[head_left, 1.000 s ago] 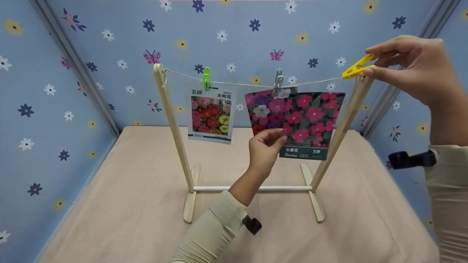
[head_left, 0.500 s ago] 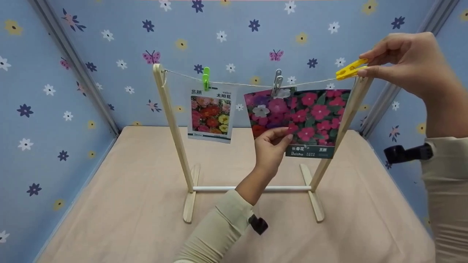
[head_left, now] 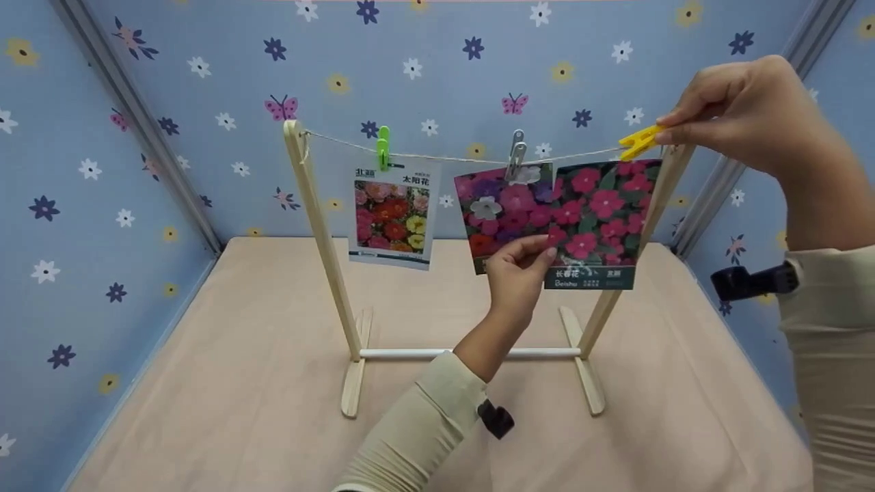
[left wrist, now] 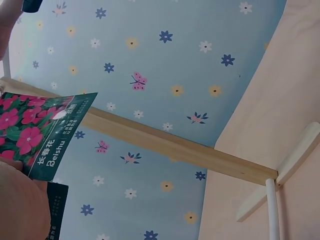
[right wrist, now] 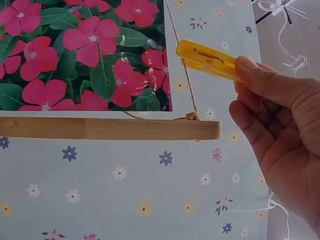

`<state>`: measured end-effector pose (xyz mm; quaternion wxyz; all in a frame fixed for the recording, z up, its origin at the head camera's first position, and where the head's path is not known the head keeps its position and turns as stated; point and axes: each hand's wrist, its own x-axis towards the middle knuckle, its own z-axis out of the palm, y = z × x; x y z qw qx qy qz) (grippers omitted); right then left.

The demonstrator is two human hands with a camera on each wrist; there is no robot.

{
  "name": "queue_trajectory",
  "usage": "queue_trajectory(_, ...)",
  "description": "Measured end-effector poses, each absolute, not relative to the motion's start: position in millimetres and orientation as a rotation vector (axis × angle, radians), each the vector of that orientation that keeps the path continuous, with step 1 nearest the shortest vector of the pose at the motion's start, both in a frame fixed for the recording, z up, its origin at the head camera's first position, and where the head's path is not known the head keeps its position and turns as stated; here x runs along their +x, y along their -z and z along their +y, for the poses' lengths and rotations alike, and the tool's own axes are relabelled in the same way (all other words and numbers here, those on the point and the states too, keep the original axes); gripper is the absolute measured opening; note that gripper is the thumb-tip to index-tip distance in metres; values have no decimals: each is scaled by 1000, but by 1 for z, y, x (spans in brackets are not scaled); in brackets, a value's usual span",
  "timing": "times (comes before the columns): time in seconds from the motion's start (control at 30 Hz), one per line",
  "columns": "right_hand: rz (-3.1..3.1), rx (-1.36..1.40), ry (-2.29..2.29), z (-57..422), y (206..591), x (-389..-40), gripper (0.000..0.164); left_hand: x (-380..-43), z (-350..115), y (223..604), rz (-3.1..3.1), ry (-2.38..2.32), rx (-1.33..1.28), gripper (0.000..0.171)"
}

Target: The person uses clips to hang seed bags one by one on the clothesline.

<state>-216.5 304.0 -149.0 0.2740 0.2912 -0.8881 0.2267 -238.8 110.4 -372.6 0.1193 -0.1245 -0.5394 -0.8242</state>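
Note:
My left hand (head_left: pixel 516 277) pinches the lower left edge of a seed packet (head_left: pixel 601 212) with pink flowers and a dark green band. The packet stands upright, its top edge just under the string (head_left: pixel 581 154). In the right wrist view, my right hand (right wrist: pixel 285 120) pinches a yellow clothespin (right wrist: pixel 207 59) by its handle end between thumb and fingers. The clothespin's tip overlaps the string, close above the packet's top right part in the head view. Left of the held packet, a metal clip (head_left: pixel 517 156) holds another flower packet (head_left: pixel 502 205), partly hidden behind my left hand.
A green clothespin (head_left: pixel 383 149) holds a white-bordered flower packet (head_left: pixel 391 219) at the left of the string. The string runs between two wooden posts (head_left: pixel 320 239), joined low down by a white rod (head_left: pixel 403 353). The frame stands on a beige cloth (head_left: pixel 239 383) before flowered blue walls.
My left hand has moved the pink-flower packet right and slightly up, showing more of the packet behind. My right hand has brought the yellow clothespin left and down, and its handles have come closer together.

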Motion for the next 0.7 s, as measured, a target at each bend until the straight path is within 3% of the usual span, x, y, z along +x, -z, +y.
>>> queue_trajectory(0.7, -2506, 654, -453, 292, 150, -216, 4, -238, 114, 371, -1623, 2445, -249, 15)
